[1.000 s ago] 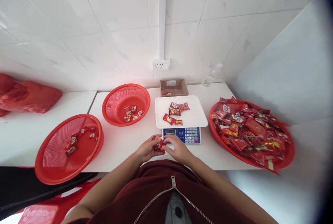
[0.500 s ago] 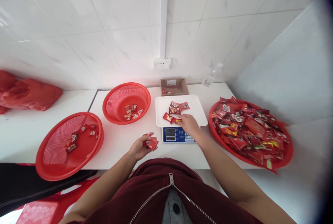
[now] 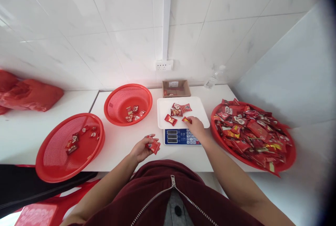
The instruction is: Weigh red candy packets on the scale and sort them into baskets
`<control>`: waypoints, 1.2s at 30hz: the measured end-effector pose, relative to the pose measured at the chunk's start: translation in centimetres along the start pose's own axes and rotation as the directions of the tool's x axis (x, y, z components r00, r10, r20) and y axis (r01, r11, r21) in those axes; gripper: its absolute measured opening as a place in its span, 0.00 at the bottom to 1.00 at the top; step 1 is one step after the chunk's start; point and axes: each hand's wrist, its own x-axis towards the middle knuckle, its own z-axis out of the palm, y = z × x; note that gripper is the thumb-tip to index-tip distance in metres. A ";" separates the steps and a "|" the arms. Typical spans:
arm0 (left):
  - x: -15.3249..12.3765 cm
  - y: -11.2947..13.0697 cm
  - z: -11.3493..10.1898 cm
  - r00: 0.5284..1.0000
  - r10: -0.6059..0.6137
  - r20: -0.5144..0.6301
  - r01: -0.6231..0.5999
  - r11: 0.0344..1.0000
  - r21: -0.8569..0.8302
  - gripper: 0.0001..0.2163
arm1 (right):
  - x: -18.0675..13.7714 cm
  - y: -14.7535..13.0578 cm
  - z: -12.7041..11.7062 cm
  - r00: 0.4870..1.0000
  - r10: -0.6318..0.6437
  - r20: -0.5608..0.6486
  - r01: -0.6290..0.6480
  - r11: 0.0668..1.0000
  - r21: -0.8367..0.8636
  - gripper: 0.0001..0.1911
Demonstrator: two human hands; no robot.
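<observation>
One fewer on white scale tray: small red-yellow packet, flat there half a second ago, now pinched in right hand fingertips, raised off tray's near edge. Remaining packets untouched, tray load lighter. Left hand unmoved, curled round red packets, near table edge, left of scale keypad.
</observation>
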 end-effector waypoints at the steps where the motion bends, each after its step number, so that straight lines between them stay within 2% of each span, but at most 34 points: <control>1: 0.0 0.0 0.0 1.000 0.007 0.005 -0.007 1.000 -0.003 0.16 | -0.2 0.1 -0.2 1.000 0.023 0.013 -0.023 0.999 0.022 0.12; 6: 0.0 0.0 0.1 1.000 0.016 0.011 -0.016 1.000 0.002 0.18 | -1.2 0.6 -1.2 0.993 0.115 0.001 -0.113 0.979 0.169 0.09; 9: -0.2 0.0 0.2 1.000 0.024 0.008 -0.024 1.000 0.012 0.20 | -1.6 0.6 -1.5 0.983 0.182 0.011 -0.170 0.892 0.420 0.08; 11: -0.4 0.0 0.3 1.000 0.028 0.012 -0.029 0.999 0.023 0.21 | -2.0 0.6 -1.7 0.968 0.237 0.082 -0.232 0.718 0.656 0.10; 13: -0.5 -0.1 0.4 0.999 0.030 0.025 -0.031 0.999 0.036 0.22 | -2.5 0.6 -2.0 0.947 0.250 0.200 -0.298 0.457 0.838 0.12; 15: -0.6 -0.1 0.4 0.999 0.034 0.042 -0.036 0.999 0.040 0.22 | -3.2 0.6 -2.5 0.932 0.203 0.300 -0.343 0.232 0.910 0.13; 17: -0.7 -0.1 0.4 0.998 0.036 0.047 -0.037 0.999 0.036 0.20 | -4.0 0.4 -3.4 0.929 0.128 0.346 -0.362 0.133 0.923 0.13; 19: -0.6 -0.1 0.4 0.999 0.031 0.041 -0.033 0.999 0.028 0.18 | -4.8 0.2 -4.5 0.933 0.077 0.351 -0.359 0.135 0.924 0.13; 22: -0.5 0.2 0.3 1.000 0.007 0.026 -0.008 1.000 0.024 0.13 | -5.7 -0.4 -6.2 0.940 0.052 0.338 -0.341 0.182 0.922 0.19; 25: -0.4 0.5 0.5 1.000 -0.014 0.020 0.014 1.000 0.021 0.10 | -6.2 -0.8 -7.3 0.952 0.042 0.304 -0.307 0.128 0.943 0.17; 29: -0.6 0.8 0.9 1.000 -0.005 0.021 0.005 1.000 -0.001 0.09 | -6.1 -1.1 -8.0 0.959 0.030 0.282 -0.283 0.066 0.957 0.12; 36: -0.7 1.2 1.3 0.998 0.020 0.064 -0.018 0.999 -0.034 0.09 | -6.2 -1.5 -8.0 0.963 0.020 0.268 -0.269 0.038 0.962 0.16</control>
